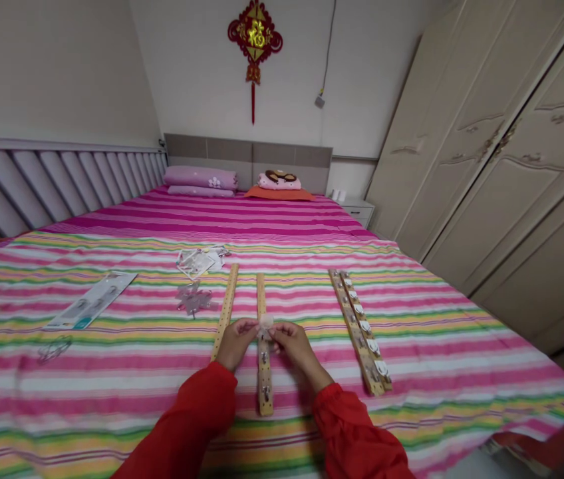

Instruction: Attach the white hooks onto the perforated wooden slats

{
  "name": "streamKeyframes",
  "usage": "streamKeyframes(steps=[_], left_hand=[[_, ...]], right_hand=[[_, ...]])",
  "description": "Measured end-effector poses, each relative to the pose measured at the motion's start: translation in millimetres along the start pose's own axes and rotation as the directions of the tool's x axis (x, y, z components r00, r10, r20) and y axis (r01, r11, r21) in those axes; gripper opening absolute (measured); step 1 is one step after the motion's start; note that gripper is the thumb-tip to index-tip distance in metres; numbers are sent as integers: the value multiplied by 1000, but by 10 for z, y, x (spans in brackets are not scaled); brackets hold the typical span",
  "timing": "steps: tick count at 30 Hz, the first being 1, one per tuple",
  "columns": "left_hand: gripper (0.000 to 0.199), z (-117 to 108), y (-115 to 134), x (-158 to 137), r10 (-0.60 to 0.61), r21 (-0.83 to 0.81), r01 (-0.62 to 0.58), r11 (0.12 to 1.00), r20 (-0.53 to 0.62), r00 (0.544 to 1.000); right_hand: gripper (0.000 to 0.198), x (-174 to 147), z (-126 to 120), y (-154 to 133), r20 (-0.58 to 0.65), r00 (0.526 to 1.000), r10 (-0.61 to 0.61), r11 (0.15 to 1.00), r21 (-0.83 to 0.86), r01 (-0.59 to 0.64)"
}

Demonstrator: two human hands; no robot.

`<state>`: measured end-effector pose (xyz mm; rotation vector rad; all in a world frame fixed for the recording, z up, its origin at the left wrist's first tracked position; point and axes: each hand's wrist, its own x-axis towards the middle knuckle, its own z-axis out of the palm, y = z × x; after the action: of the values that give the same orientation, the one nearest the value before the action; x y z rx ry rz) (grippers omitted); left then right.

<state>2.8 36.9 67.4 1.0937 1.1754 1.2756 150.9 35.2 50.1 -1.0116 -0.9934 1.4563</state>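
Over the middle wooden strip (261, 293), my left hand (239, 339) and my right hand (292, 342) pinch a small clear adhesive hook (266, 320) from its two sides. Its exact shape is partly covered by my fingertips. Several metal hooks (264, 358) sit on the near half of that strip, below my hands. Just left of it lies a strip with rows of small holes (228, 303), partly behind my left hand. A loose pile of clear hook pads (195, 299) rests farther left.
To the right lie two strips, one with metal hooks (352, 319) and one with white hooks (364, 326). Packaging cards (202, 261), a long hook package (93, 301) and metal wire pieces (55, 348) lie leftward on the striped bedsheet (137, 399).
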Motion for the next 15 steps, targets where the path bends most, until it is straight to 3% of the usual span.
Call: streamKeyframes(steps=[8, 15], left_hand=[[31, 8, -174, 184, -88, 16, 89, 996, -75, 993], [25, -21, -358, 276, -56, 92, 67, 994, -117, 992]], right_hand=[[21, 201, 7, 145, -135, 991, -6, 1000, -20, 3], [13, 272, 15, 250, -160, 987, -6, 999, -33, 1]])
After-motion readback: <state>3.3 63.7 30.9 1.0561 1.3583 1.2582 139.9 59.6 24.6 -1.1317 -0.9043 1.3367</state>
